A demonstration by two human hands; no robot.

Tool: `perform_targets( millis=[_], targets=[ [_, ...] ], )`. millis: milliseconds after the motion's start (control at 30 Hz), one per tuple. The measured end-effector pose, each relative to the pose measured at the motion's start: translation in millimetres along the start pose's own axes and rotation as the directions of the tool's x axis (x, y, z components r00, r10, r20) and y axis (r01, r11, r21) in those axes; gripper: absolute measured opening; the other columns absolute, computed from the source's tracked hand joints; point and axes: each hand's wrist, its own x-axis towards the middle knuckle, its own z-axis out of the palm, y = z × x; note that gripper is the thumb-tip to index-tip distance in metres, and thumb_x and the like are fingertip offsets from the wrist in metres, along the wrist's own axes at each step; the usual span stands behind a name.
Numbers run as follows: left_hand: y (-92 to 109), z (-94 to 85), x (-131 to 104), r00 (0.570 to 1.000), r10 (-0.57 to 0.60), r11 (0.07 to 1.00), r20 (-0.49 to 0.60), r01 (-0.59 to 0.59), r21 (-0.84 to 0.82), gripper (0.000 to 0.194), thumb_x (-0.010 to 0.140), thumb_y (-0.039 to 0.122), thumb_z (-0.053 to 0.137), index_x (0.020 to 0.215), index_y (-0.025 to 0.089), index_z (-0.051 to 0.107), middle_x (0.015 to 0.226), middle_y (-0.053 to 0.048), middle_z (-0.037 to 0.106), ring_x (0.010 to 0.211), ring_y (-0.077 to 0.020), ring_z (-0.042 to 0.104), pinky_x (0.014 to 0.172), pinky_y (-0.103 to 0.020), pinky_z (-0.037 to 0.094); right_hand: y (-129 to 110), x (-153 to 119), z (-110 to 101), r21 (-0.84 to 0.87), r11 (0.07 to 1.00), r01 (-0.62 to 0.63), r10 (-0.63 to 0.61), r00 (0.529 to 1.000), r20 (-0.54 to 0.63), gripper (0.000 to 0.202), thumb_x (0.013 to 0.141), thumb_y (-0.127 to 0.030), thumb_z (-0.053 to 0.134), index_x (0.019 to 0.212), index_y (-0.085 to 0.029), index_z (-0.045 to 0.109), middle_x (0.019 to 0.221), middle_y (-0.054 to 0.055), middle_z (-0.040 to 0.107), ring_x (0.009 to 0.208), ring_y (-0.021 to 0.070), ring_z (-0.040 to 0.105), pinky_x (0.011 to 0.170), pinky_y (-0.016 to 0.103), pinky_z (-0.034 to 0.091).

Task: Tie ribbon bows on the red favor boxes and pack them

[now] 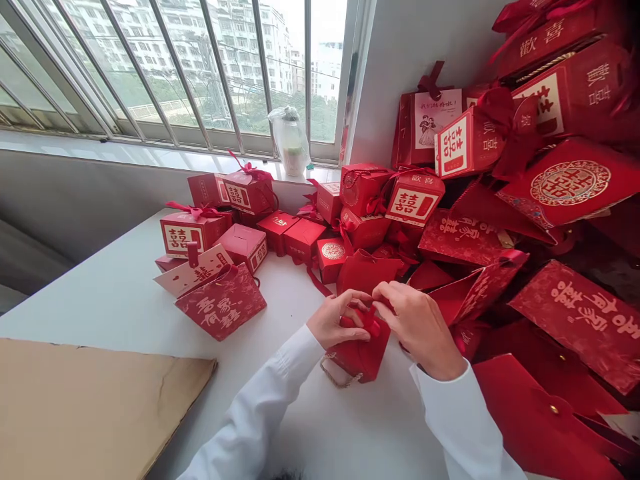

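The box (369, 365) looks smooth card, its ribbon (371, 326) glossy cloth, its handle (342, 384) rough cord; the tabletop (320, 433) smooth; the cardboard sheet (90, 400) matt.

Forearms (265, 400) angled inward, left hand (337, 320) just beside right hand (421, 327) (its back uppermost), fingers (387, 295) of both bent

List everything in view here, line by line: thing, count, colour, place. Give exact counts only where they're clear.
Box being handled: one, red, between the hands
Ribbon: one, red, atop that box
Rope handle: one visible, beige, on that box
Heaped gift packages: many, overlapping, mostly red, right
Smaller boxes: several, red, table's back
Lettered carton: one, dark red, left of hands
Cardboard: one piece, brown, near left
Table: one, white, underneath
Bagged container: one, pale, windowsill
Barred window: one, behind
Sleeves: two, white, forearms
Left hand, right hand: at the ribbon
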Motion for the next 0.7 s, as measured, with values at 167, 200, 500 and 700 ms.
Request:
perform_targets(
  millis=[167, 200, 500, 700],
  targets=[
    [5, 1.0, -1, 0.998, -0.066, 0.993, 0.016, 0.064, 0.099, 0.049, 0.073, 0.036, 0.072, 0.111, 0.019, 0.048, 0.069, 0.001, 0.070, 0.105, -0.0234, 0.059, 0.101, -0.041, 0.027, -6, 5, 0, -0.183, 0.977, 0.110, -0.116, 0.993, -0.019, 0.011, 0.086, -0.012, 0.055, 0.078, -0.019, 0.058, 0.074, 0.001, 0.059, 0.069, 0.0156, 0.054, 0.054, 0.027, 0.029],
    [7, 1.3, -1, 0.996, -0.083, 0.989, 0.013, 0.081, 0.123, 0.044, 0.073, 0.036, 0.071, 0.107, 0.019, 0.049, 0.069, 0.002, 0.070, 0.101, -0.0229, 0.061, 0.101, -0.041, 0.027, -8, 7, 2, -0.213, 0.965, 0.151, -0.160, 0.987, -0.025, 0.013, 0.085, -0.011, 0.055, 0.076, -0.019, 0.058, 0.072, 0.001, 0.059, 0.068, 0.0158, 0.053, 0.055, 0.027, 0.029],
    [13, 12.4, 1, 0.973, -0.094, 0.924, -0.212, 0.165, 0.345, 0.005, 0.069, 0.016, 0.062, 0.071, 0.018, 0.058, 0.083, -0.001, 0.069, 0.086, -0.0203, 0.061, 0.083, -0.034, 0.038, -33, -18, 12, -0.306, 0.888, 0.343, -0.415, 0.884, -0.214, 0.027, 0.077, 0.006, 0.045, 0.067, -0.017, 0.055, 0.062, 0.001, 0.050, 0.057, 0.0153, 0.042, 0.056, 0.030, 0.028],
    [13, 17.0, -4, 0.943, -0.031, 0.971, -0.330, 0.106, 0.214, 0.006, 0.074, 0.017, 0.061, 0.075, 0.019, 0.066, 0.079, -0.002, 0.071, 0.085, -0.0193, 0.061, 0.080, -0.031, 0.043, -24, -57, 35, -0.213, 0.951, 0.225, -0.285, 0.904, -0.317, 0.022, 0.089, -0.003, 0.044, 0.083, -0.016, 0.061, 0.061, 0.001, 0.050, 0.058, 0.0151, 0.041, 0.058, 0.029, 0.030]
  ],
)
